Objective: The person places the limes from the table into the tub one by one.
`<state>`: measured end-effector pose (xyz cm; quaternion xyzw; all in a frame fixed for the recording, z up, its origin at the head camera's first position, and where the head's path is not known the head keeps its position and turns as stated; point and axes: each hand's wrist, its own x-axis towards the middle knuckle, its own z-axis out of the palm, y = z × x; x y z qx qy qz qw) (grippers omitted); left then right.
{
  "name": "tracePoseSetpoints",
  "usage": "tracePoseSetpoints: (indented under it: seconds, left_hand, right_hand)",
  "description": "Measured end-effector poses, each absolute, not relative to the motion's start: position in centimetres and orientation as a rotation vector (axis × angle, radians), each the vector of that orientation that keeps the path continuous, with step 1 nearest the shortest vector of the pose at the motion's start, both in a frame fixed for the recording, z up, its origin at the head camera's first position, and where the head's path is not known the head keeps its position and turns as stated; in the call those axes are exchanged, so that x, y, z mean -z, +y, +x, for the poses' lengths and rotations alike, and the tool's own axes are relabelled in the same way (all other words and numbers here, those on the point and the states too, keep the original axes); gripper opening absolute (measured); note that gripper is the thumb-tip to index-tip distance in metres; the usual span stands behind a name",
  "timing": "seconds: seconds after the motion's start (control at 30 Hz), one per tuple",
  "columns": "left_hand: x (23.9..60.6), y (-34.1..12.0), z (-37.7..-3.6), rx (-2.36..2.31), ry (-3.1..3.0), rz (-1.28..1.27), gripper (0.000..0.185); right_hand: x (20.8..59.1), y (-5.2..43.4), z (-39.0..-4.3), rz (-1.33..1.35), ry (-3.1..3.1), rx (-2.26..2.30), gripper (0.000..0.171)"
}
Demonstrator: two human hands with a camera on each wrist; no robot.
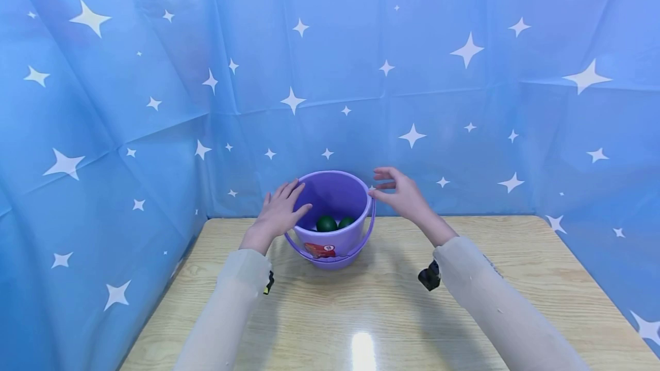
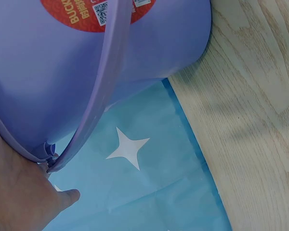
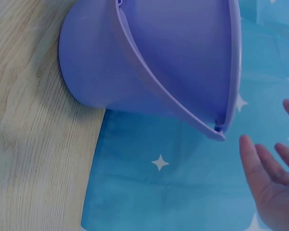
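Observation:
A purple plastic bucket (image 1: 335,245) stands on the table with its handle (image 1: 369,228) hanging down at the front. Inside it lie two dark green round things (image 1: 326,223), perhaps balls; only their upper parts show. My left hand (image 1: 278,210) is at the left side of the rim, fingers spread and fairly straight; whether it presses on the rim I cannot tell. In the left wrist view that hand (image 2: 19,192) lies close by the handle's hinge. My right hand (image 1: 404,192) hovers by the right side of the rim, fingers loosely bent, and in the right wrist view it (image 3: 279,192) holds nothing, apart from the bucket.
The wooden table (image 1: 319,314) ends at the back against a blue curtain (image 1: 438,102) with white stars, which also rises at both sides. The bucket stands near the table's back edge. A red label (image 1: 318,249) is on its front.

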<state>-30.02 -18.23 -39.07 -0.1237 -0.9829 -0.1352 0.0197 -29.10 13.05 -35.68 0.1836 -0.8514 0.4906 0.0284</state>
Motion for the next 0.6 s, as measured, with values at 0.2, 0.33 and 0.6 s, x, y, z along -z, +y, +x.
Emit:
tracePoseSetpoints:
  seconds: [0.2, 0.33, 0.6]
  left_hand:
    - [39.02, -18.24, -29.95, 0.405, -3.055, -0.378, 0.071]
    - [38.96, -18.21, -29.88, 0.406, -3.054, -0.376, 0.071]
    - [39.04, -18.2, -29.94, 0.419, -3.046, -0.38, 0.07]
  right_hand:
    - [35.8, 13.25, -29.07, 0.563, -2.631, -1.504, 0.061]
    - [35.84, 13.37, -29.1, 0.56, -2.63, -1.507, 0.061]
    - [36.02, 13.6, -29.14, 0.562, -2.631, -1.508, 0.061]
